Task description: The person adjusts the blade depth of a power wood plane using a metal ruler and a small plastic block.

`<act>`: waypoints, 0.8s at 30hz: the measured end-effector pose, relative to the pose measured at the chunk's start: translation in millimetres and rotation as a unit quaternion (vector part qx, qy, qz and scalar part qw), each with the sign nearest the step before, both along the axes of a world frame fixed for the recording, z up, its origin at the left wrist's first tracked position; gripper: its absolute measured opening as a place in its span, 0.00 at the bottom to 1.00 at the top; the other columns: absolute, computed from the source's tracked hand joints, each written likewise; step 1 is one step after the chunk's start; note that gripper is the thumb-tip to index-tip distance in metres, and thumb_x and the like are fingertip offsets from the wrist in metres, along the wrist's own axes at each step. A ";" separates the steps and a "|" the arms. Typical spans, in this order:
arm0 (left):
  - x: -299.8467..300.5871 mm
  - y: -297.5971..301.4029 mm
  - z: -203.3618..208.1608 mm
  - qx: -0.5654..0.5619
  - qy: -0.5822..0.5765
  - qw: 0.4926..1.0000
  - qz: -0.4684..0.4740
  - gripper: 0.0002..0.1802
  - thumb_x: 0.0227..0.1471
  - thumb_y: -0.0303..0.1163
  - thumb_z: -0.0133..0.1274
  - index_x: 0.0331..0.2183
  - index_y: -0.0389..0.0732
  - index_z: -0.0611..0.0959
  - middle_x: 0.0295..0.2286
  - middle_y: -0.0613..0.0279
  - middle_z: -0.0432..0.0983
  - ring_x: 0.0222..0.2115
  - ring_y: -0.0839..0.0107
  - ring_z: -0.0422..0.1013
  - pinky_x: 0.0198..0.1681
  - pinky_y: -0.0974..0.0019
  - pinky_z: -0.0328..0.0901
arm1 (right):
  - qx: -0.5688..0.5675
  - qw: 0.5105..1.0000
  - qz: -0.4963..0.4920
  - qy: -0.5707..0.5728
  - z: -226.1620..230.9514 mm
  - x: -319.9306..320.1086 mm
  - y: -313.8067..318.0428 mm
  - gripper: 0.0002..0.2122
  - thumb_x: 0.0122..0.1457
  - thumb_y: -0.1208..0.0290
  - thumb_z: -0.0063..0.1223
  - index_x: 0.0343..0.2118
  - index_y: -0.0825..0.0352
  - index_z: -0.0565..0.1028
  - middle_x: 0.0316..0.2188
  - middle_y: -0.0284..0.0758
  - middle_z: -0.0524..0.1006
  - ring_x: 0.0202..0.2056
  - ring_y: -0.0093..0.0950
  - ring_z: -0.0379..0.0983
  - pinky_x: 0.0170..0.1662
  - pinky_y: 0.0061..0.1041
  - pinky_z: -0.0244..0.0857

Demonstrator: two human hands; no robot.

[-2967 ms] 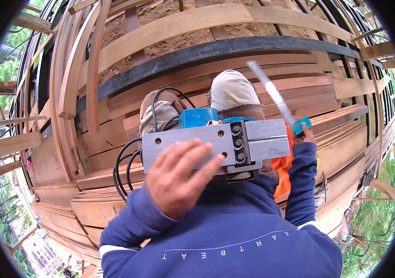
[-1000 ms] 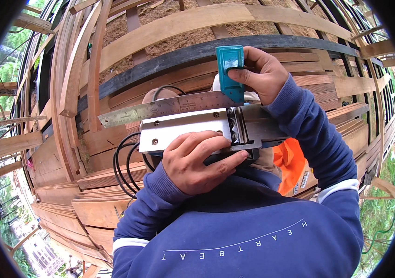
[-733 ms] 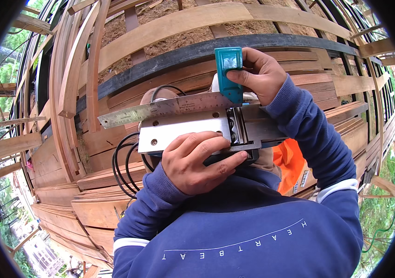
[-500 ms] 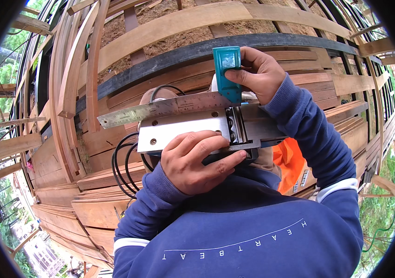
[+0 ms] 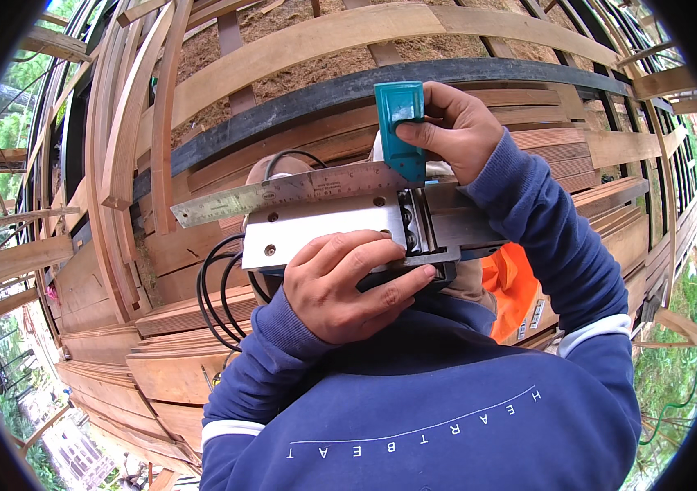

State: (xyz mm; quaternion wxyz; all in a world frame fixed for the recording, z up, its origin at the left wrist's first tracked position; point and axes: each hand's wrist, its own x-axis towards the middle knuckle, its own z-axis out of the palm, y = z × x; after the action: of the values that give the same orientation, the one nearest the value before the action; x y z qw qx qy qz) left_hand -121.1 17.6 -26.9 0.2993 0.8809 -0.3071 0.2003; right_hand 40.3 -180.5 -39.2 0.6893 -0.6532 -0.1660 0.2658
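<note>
Right grip (image 5: 464, 135) had the square (image 5: 348, 182); left grip (image 5: 340, 286) was down on the planer (image 5: 324, 222)!
And there it was: your right grip pinched the teal handle (image 5: 400, 123) between thumb and fingers, the blade (image 5: 283, 192) slanting left along the planer's far edge, touching or just above it, I couldn't tell. Your left grip lay over the near edge, fingers spread on the metal; whether it clamped underneath was hidden. The planer sat sole-up over your legs (image 5: 473, 288), cable (image 5: 203, 286) looping at its left, orange cloth (image 5: 510, 290) near its right end. The step in hand looked like lining blade up with sole; the next move, I judged, called for a still planer and a light, level touch.
</note>
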 end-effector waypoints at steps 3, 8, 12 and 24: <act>-0.1 0.1 -0.4 0.000 0.000 1.000 0.000 0.28 0.34 0.37 0.72 0.44 0.63 0.88 0.38 0.71 0.76 0.40 0.68 0.77 0.38 0.64 0.71 | -0.001 1.000 -0.001 -0.003 -1.0 0.3 -0.9 0.12 0.64 0.75 0.60 0.49 0.67 0.76 0.40 0.32 0.81 0.43 0.23 0.79 0.49 0.27 0.76; -0.8 0.1 -1.6 -0.002 0.000 1.000 0.002 0.28 0.34 0.37 0.72 0.43 0.63 0.88 0.38 0.71 0.76 0.40 0.68 0.77 0.38 0.64 0.71 | 0.012 1.000 -0.013 0.017 1.3 -1.1 1.0 0.11 0.62 0.77 0.61 0.47 0.69 0.77 0.39 0.33 0.81 0.42 0.22 0.78 0.49 0.25 0.74; -0.9 -0.7 -2.5 -0.002 -0.004 1.000 0.005 0.27 0.34 0.37 0.72 0.43 0.62 0.88 0.39 0.71 0.77 0.40 0.68 0.77 0.38 0.64 0.70 | 0.016 1.000 -0.014 0.022 1.5 -1.6 1.3 0.12 0.62 0.77 0.61 0.47 0.69 0.77 0.39 0.33 0.81 0.42 0.22 0.78 0.49 0.26 0.74; -0.7 0.5 -2.9 -0.003 -0.002 1.000 -0.001 0.29 0.32 0.38 0.72 0.44 0.62 0.87 0.39 0.71 0.77 0.40 0.68 0.77 0.37 0.64 0.69 | 0.017 1.000 -0.014 0.020 2.4 -1.5 1.2 0.12 0.62 0.77 0.61 0.48 0.69 0.77 0.40 0.34 0.81 0.42 0.23 0.78 0.49 0.26 0.75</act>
State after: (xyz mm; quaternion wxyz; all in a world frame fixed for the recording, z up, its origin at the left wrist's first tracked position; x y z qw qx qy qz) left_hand -121.9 18.1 -29.9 0.3012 0.8792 -0.3084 0.2030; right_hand 38.8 -179.3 -36.8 0.7071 -0.6384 -0.1469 0.2663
